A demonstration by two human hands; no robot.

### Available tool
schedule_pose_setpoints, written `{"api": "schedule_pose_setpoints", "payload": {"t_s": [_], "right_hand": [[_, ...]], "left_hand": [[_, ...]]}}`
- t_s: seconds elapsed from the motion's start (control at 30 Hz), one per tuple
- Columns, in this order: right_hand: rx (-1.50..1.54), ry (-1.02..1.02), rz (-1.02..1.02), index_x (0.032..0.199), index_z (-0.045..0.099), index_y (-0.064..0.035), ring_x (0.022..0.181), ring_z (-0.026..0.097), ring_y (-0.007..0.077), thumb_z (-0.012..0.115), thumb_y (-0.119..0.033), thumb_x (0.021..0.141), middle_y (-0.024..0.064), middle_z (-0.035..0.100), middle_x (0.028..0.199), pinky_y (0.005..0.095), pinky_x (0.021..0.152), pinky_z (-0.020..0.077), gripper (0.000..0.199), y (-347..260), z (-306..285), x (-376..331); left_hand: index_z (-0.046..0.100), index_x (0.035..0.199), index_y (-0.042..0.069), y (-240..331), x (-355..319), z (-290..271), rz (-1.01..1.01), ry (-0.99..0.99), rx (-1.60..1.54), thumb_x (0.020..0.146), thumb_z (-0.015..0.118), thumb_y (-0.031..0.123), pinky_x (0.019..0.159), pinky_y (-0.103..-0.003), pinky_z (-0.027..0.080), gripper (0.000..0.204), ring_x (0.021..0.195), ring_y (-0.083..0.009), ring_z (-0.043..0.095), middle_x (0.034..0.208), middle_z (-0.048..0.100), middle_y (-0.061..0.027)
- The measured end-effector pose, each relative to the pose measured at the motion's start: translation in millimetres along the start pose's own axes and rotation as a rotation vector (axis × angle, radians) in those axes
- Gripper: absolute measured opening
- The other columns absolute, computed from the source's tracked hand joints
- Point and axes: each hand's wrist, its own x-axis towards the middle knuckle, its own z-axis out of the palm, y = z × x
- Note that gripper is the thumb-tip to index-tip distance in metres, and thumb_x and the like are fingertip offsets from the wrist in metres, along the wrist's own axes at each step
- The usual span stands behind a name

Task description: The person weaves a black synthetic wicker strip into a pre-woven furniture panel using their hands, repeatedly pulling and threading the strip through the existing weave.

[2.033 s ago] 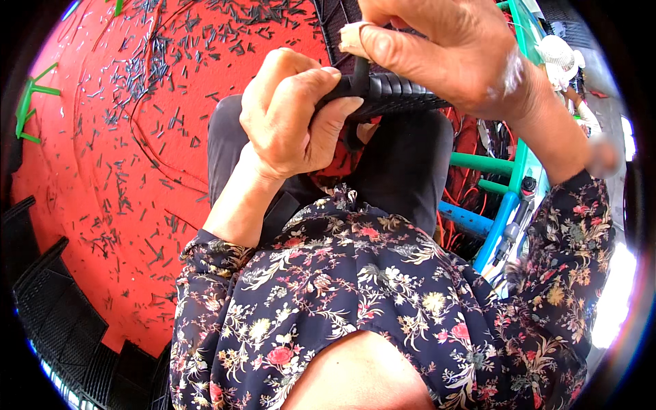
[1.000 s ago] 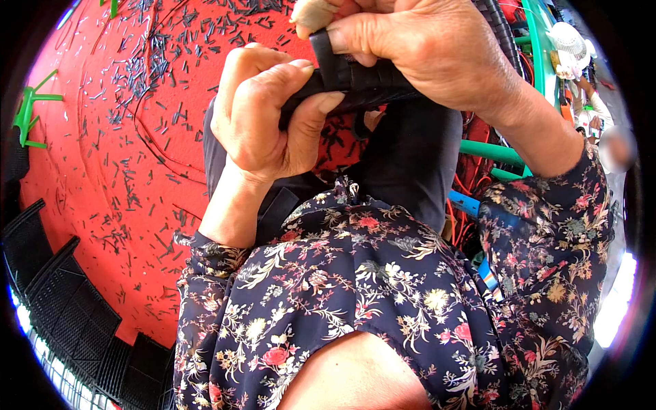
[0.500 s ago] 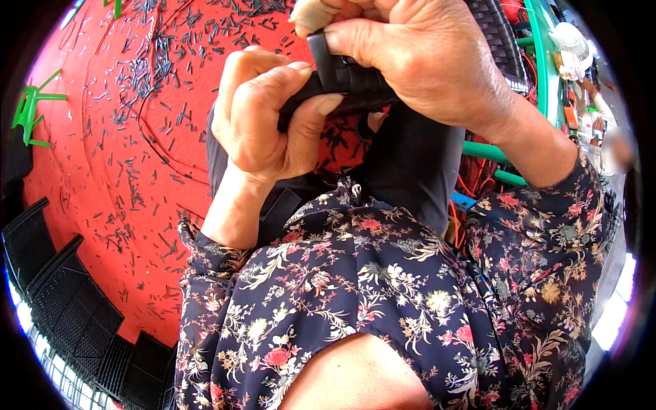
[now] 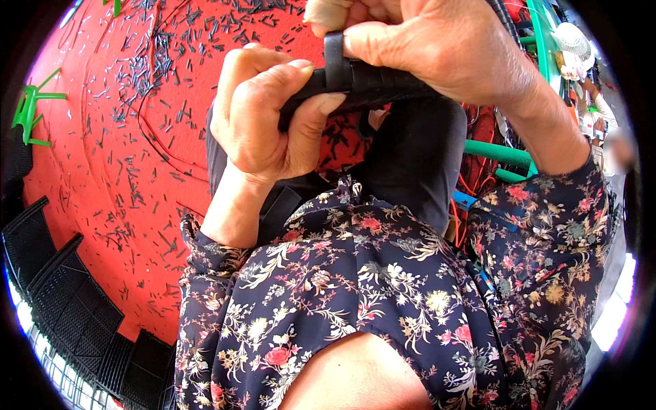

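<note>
A bar wrapped in black strip (image 4: 386, 80) lies crosswise over my lap. My left hand (image 4: 263, 119) is closed around its left end, with the thumb below and the fingers above. A flat black strip (image 4: 334, 60) stands up from the bar in a loop. My right hand (image 4: 444, 51) pinches this strip between thumb and fingers, and the back of the hand covers part of the bar. One fingertip of the right hand seems to have a pale covering. Beyond the right hand, the edge of black weaving (image 4: 504, 15) shows.
Many short black offcuts (image 4: 154, 65) litter the red floor (image 4: 89, 164). A green stool (image 4: 31, 109) stands far left; black woven pieces (image 4: 72, 307) are stacked at lower left. On the right are green tubes (image 4: 502, 154), red cords, a white fan (image 4: 570, 44) and another person (image 4: 601, 113).
My right hand has shifted right and the pinched strip has swung from tilted left to nearly upright. My left hand has stayed in place on the bar.
</note>
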Motion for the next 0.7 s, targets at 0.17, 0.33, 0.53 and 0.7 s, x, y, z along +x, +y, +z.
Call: {"api": "schedule_pose_setpoints", "payload": {"t_s": [0.17, 0.33, 0.53, 0.7], "right_hand": [[-0.061, -0.181, -0.081, 0.073, 0.056, 0.0028, 0.055, 0.049, 0.0072, 0.049, 0.008, 0.071, 0.0041, 0.054, 0.061, 0.0243, 0.048, 0.0397, 0.009, -7, -8, 7], [0.046, -0.305, -0.084, 0.071, 0.055, 0.003, 0.053, 0.048, 0.0073, 0.047, 0.01, 0.069, 0.0046, 0.053, 0.058, 0.0243, 0.045, 0.0375, 0.011, -4, -4, 8], [-0.141, -0.209, -0.129, 0.074, 0.06, 0.0034, 0.056, 0.05, 0.0084, 0.052, 0.007, 0.067, 0.0049, 0.055, 0.061, 0.0243, 0.05, 0.0404, 0.011, -11, 6, 7], [-0.311, -0.256, -0.256, 0.071, 0.059, 0.0032, 0.056, 0.05, 0.0097, 0.054, 0.004, 0.066, 0.0036, 0.055, 0.061, 0.0252, 0.05, 0.0406, 0.007, -11, 1, 6]], "left_hand": [[0.054, 0.089, -0.002, 0, -2, 2, 0.015, 0.023, 0.009, 0.067, 0.076, 0.009, 0.048, -0.029, 0.042, 0.034, 0.057, -0.0221, 0.052, 0.07, 0.055, -0.0128], [0.055, 0.088, -0.003, 5, -10, 0, 0.042, 0.057, -0.02, 0.065, 0.076, 0.007, 0.048, -0.028, 0.043, 0.032, 0.057, -0.0217, 0.052, 0.071, 0.056, -0.0136], [0.056, 0.088, -0.003, 6, -12, -5, 0.037, 0.067, 0.0, 0.066, 0.077, 0.01, 0.049, -0.027, 0.043, 0.033, 0.058, -0.0216, 0.054, 0.072, 0.056, -0.0141], [0.055, 0.089, -0.003, 4, -12, 0, 0.045, 0.069, -0.03, 0.066, 0.077, 0.01, 0.049, -0.028, 0.044, 0.034, 0.058, -0.0217, 0.054, 0.072, 0.056, -0.0134]]}}
